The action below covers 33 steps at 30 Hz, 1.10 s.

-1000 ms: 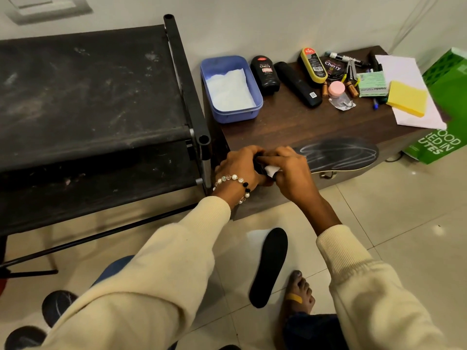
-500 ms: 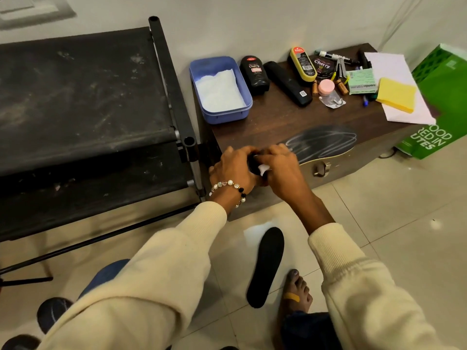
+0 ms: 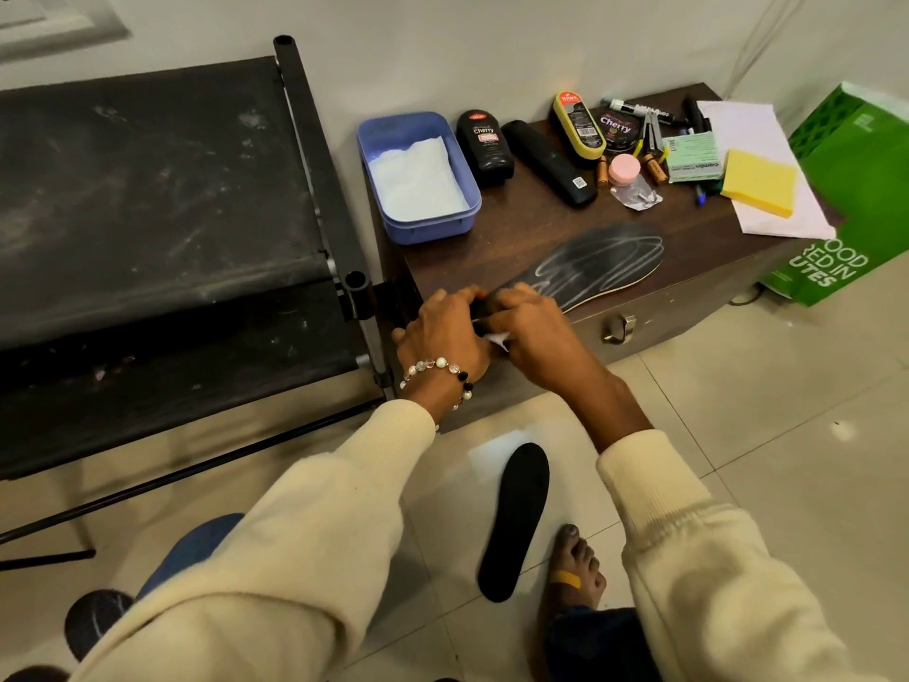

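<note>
Left hand (image 3: 440,333) and right hand (image 3: 533,332) grip dark object (image 3: 483,307) at insole (image 3: 602,260).

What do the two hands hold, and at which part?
Left hand and right hand together grip a small dark, white-tipped object; exactly where is hidden.

Bystanding items, tabletop and surroundings.
Blue tub (image 3: 418,179) with white contents at the left rear of the tabletop (image 3: 501,238); black Cherry bottle (image 3: 484,145) just beside it; pink-capped jar (image 3: 624,170) mid-rear; yellow sponge (image 3: 760,182) on white paper (image 3: 757,125); green box (image 3: 856,189) right of the tabletop; black rack (image 3: 147,189) left.
</note>
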Each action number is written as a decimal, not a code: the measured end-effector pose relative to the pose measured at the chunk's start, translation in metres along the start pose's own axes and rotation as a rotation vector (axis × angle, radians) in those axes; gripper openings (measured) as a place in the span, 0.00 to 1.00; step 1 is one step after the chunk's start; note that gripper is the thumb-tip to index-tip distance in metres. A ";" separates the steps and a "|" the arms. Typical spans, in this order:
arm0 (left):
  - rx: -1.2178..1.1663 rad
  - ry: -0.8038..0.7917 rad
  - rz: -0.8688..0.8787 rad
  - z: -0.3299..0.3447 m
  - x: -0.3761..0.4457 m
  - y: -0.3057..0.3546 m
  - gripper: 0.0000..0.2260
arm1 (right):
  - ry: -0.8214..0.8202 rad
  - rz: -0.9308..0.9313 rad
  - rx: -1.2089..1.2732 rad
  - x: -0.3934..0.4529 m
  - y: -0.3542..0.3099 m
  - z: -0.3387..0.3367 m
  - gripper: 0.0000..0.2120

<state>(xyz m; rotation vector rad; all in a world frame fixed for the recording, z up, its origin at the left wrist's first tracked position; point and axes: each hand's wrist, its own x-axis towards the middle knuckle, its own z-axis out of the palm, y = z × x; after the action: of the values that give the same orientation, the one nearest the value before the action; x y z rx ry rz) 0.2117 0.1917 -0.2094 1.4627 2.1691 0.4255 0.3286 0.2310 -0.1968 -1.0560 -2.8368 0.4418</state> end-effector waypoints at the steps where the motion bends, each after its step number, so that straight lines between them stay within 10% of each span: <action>1: -0.007 -0.009 -0.002 0.000 0.000 0.000 0.28 | 0.000 0.016 0.014 0.000 0.002 -0.005 0.12; 5: -0.052 -0.017 0.005 -0.003 0.000 0.002 0.30 | 0.037 0.237 -0.163 0.002 0.010 0.002 0.18; 10: -0.020 -0.013 0.007 -0.003 0.000 0.000 0.28 | 0.034 0.021 -0.023 0.000 0.000 0.006 0.10; 33: 0.008 -0.047 0.037 -0.004 0.002 0.001 0.30 | 0.086 0.089 -0.073 -0.015 0.006 -0.003 0.12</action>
<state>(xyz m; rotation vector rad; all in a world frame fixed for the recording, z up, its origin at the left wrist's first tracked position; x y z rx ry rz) 0.2101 0.1943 -0.2062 1.5047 2.1117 0.3919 0.3448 0.2264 -0.1957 -1.1886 -2.7587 0.2934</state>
